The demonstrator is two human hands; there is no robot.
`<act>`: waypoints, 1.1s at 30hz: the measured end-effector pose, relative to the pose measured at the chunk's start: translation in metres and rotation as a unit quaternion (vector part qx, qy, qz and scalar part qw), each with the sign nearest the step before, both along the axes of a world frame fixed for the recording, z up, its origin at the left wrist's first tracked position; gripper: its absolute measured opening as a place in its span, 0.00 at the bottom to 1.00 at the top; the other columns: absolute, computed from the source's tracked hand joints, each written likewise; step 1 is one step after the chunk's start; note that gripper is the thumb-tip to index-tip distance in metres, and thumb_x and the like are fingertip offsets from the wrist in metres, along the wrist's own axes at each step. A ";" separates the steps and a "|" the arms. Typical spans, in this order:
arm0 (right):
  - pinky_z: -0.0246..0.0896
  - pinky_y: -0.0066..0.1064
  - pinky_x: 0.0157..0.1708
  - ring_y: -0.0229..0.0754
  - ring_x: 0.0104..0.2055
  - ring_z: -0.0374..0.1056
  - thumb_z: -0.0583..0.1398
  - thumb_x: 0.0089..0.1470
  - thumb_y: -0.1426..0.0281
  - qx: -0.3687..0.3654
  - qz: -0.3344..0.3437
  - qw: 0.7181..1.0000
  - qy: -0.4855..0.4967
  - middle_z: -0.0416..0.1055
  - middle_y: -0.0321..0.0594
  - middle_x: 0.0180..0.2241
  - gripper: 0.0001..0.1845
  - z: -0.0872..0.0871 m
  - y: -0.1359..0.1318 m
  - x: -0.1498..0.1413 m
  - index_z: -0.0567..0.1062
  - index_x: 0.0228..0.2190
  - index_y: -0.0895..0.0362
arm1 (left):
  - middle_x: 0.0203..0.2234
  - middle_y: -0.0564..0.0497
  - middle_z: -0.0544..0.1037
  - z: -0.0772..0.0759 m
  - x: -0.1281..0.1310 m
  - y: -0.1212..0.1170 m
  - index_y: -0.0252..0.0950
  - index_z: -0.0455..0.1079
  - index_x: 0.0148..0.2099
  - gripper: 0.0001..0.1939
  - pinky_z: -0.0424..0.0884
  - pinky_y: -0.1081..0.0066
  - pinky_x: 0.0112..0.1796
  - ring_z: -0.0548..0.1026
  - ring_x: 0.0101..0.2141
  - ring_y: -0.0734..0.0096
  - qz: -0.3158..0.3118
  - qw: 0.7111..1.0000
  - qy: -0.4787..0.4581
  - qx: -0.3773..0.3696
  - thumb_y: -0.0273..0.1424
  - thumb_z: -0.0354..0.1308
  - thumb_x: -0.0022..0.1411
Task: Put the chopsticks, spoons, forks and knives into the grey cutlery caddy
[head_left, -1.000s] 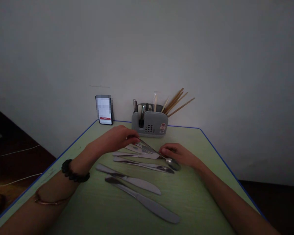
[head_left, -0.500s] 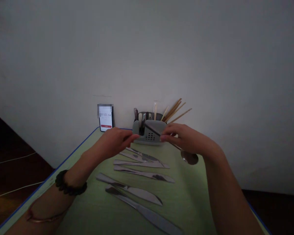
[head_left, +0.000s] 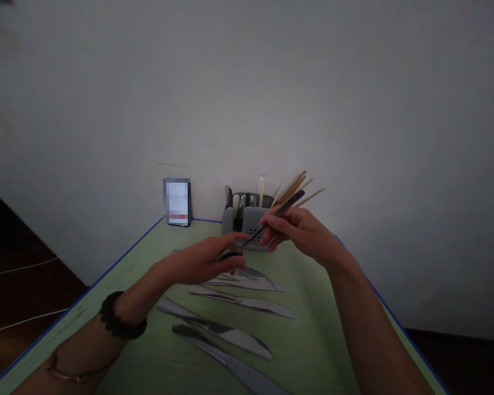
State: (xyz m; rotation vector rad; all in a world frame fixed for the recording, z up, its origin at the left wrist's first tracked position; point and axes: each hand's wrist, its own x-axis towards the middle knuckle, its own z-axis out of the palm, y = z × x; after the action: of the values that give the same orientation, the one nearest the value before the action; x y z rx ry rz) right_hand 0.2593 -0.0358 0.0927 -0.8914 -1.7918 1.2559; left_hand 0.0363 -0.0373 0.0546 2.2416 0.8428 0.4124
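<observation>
A metal spoon is held slantwise between my two hands, its dark handle up to the right and its bowl down to the left. My right hand pinches the handle between thumb and fingers. Around the bowl are the thumb and fingers of my left hand, which partly hide it. Below lie several metal table knives, among them one in the middle and one nearest me. Other flatware under my left hand is partly covered. Behind my hands stands a grey cutlery holder.
Several wooden chopsticks lean out of the holder to the right, with more cutlery upright at its left. A phone leans on the wall at the left back. The green tabletop has a blue edge.
The spoon has been turned round: its bowl was at the lower right and is now at my left hand. My left hand has moved right and down to the bowl.
</observation>
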 end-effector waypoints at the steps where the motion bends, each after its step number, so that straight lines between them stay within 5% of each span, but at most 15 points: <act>1: 0.68 0.28 0.24 0.35 0.22 0.70 0.61 0.48 0.56 0.002 -0.008 1.000 0.005 0.73 0.36 0.21 0.18 0.000 0.000 -0.001 0.72 0.30 0.60 | 0.31 0.50 0.76 0.000 0.002 0.000 0.35 0.59 0.55 0.20 0.68 0.73 0.32 0.72 0.30 0.73 -0.002 1.000 -0.015 -0.014 0.40 0.45 0.65; 8: 0.54 0.21 0.09 0.28 0.11 0.58 0.62 0.48 0.57 0.041 -0.174 0.981 0.075 0.64 0.27 0.15 0.16 0.001 -0.001 -0.003 0.71 0.27 0.60 | 0.17 0.59 0.67 -0.016 0.014 0.005 0.35 0.63 0.32 0.12 0.60 0.79 0.21 0.64 0.19 0.80 0.073 0.996 -0.054 -0.006 0.39 0.53 0.60; 13: 0.63 0.23 0.14 0.31 0.14 0.63 0.61 0.47 0.55 0.029 -0.201 0.971 0.127 0.66 0.30 0.17 0.18 0.003 -0.002 -0.007 0.72 0.27 0.59 | 0.22 0.55 0.71 -0.025 0.016 0.010 0.35 0.63 0.35 0.13 0.62 0.79 0.20 0.69 0.19 0.79 0.102 0.991 -0.083 -0.021 0.40 0.48 0.63; 17: 0.67 0.26 0.18 0.34 0.17 0.66 0.61 0.47 0.57 0.009 -0.197 0.968 0.157 0.67 0.31 0.17 0.16 0.005 -0.003 -0.008 0.72 0.26 0.59 | 0.19 0.59 0.66 -0.026 0.015 0.012 0.35 0.62 0.33 0.13 0.60 0.78 0.20 0.64 0.18 0.80 0.121 0.988 -0.091 -0.015 0.41 0.52 0.60; 20: 0.67 0.26 0.18 0.34 0.17 0.66 0.61 0.47 0.60 0.020 -0.205 0.969 0.135 0.67 0.32 0.17 0.14 0.006 -0.004 -0.008 0.72 0.26 0.60 | 0.18 0.59 0.63 -0.029 0.014 0.013 0.35 0.63 0.33 0.14 0.59 0.77 0.22 0.63 0.20 0.78 0.124 0.991 -0.042 0.035 0.42 0.54 0.58; 27: 0.68 0.27 0.17 0.34 0.16 0.66 0.58 0.51 0.61 0.122 -0.279 0.946 0.111 0.66 0.31 0.16 0.14 0.012 -0.010 -0.009 0.71 0.25 0.59 | 0.32 0.50 0.75 -0.033 0.001 0.017 0.36 0.66 0.47 0.18 0.64 0.72 0.32 0.72 0.32 0.66 0.091 0.979 0.153 0.102 0.41 0.54 0.58; 33: 0.70 0.28 0.21 0.35 0.20 0.69 0.57 0.53 0.58 0.176 -0.314 0.925 0.124 0.69 0.35 0.20 0.15 0.015 -0.012 -0.008 0.71 0.27 0.57 | 0.33 0.48 0.77 -0.032 -0.005 0.022 0.37 0.71 0.38 0.15 0.64 0.71 0.34 0.73 0.34 0.66 0.076 0.959 0.228 0.147 0.37 0.46 0.63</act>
State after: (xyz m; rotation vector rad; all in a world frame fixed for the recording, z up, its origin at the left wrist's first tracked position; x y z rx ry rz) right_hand 0.2509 -0.0483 0.1073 -0.9414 -1.3129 0.5784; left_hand 0.0314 -0.0149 0.0224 2.6072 1.2679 0.0865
